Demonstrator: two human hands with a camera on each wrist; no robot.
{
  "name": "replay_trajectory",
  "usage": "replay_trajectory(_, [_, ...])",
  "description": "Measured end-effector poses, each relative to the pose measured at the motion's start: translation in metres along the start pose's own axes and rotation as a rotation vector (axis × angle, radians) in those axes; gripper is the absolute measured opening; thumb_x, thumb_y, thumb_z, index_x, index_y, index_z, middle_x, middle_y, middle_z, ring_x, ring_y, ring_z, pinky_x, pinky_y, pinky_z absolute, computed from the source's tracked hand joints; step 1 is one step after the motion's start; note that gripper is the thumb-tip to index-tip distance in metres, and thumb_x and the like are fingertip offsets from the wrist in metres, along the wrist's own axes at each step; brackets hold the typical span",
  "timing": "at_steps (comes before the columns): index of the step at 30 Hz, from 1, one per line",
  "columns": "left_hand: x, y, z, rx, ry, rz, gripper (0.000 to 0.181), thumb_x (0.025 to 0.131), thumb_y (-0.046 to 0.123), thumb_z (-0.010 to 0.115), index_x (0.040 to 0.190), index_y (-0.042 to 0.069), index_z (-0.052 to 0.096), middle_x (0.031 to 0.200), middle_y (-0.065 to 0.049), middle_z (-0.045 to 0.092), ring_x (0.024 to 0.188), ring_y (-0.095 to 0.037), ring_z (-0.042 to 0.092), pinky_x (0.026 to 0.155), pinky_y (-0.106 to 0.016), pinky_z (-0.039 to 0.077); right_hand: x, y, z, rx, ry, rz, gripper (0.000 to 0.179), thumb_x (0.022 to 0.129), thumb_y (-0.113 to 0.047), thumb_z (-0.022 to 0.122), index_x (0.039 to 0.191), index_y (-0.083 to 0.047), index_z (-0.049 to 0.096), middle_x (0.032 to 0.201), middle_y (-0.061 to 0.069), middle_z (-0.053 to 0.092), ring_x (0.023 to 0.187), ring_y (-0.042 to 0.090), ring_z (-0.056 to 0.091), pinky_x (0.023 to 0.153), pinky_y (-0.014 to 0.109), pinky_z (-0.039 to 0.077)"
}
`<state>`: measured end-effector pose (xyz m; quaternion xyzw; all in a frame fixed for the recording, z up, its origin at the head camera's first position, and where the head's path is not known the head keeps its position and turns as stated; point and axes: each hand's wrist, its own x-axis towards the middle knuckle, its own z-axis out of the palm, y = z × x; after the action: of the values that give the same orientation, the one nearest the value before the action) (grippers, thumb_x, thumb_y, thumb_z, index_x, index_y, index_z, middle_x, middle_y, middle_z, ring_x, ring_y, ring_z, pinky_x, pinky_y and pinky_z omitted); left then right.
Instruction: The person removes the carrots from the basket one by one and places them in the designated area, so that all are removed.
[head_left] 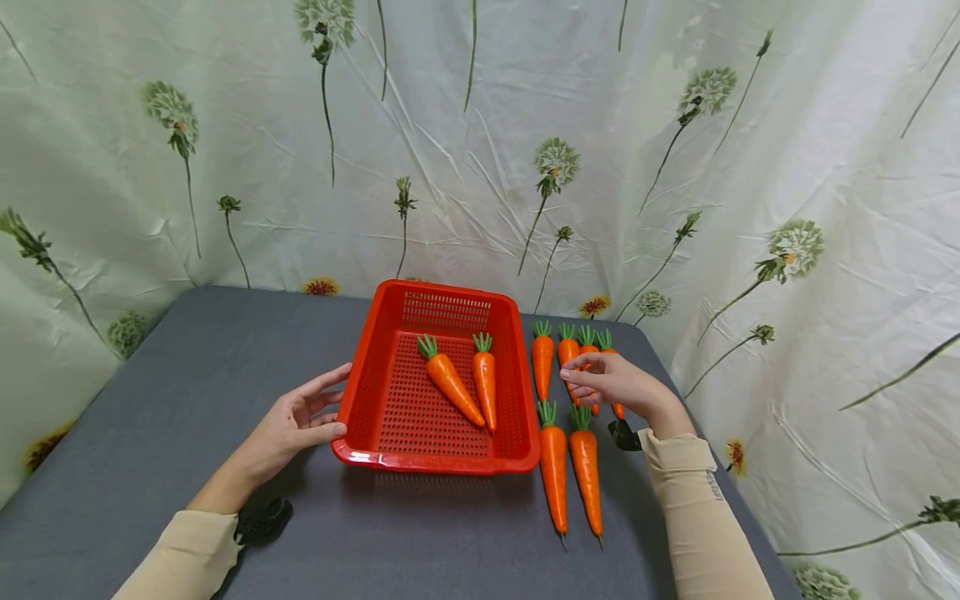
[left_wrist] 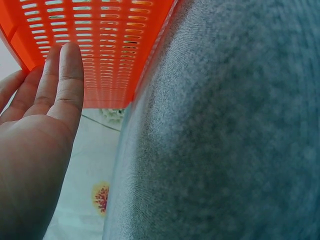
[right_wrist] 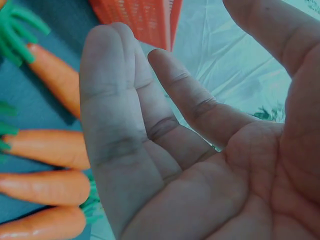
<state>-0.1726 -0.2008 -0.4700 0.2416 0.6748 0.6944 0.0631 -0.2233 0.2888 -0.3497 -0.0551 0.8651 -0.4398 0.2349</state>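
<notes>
A red plastic basket [head_left: 442, 461] with slotted walls holds two orange carrots, one slanted carrot [head_left: 454, 388] and one straighter carrot [head_left: 486, 390], both with green tops. My left hand [head_left: 288, 427] is at the basket's left side, its extended fingers against the perforated wall [left_wrist: 107, 65] in the left wrist view. Over the back row of carrots on the right hovers my right hand [head_left: 621, 385], fingers loosely bent and nothing in them. That hand partly hides several carrots there; the leftmost carrot [head_left: 543, 364] shows fully. Nearer lie a carrot [head_left: 553, 477] and another carrot [head_left: 586, 477], side by side.
A dark grey cloth-covered table [head_left: 225, 375] carries everything. Behind and beside it hangs a pale curtain [head_left: 465, 192] printed with dandelions. The basket's right wall stands close beside the carrot rows. Black straps with a device [head_left: 264, 521] sit at the wrists.
</notes>
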Motion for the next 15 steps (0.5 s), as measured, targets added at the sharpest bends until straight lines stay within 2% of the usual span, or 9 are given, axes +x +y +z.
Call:
replay_trajectory(6, [0.000,-0.001,-0.001,-0.013,-0.001,-0.002,0.076,0.092,-0.006,0.064,0.158,0.007,0.028,0.155,-0.020,0.041,0.124,-0.017,0.061,0.094,-0.026,0.056,0.010,-0.018,0.005,-0.029,-0.024,-0.025,0.055,0.097,-0.041,0.065,0.132,0.000,0.053,0.113,0.013,0.066,0.100,0.024,0.067,0.086,0.033,0.059])
replay_trajectory(15, [-0.001,-0.001,-0.001,-0.016,0.001,0.001,0.076,0.091,-0.006,0.064,0.158,0.006,0.028,0.156,-0.023,0.038,0.126,-0.014,0.059,0.093,-0.025,0.056,0.031,-0.041,0.019,-0.070,-0.043,-0.033,0.054,0.097,-0.042,0.065,0.133,-0.004,0.056,0.135,0.017,0.060,0.113,0.028,0.065,0.098,0.042,0.056])
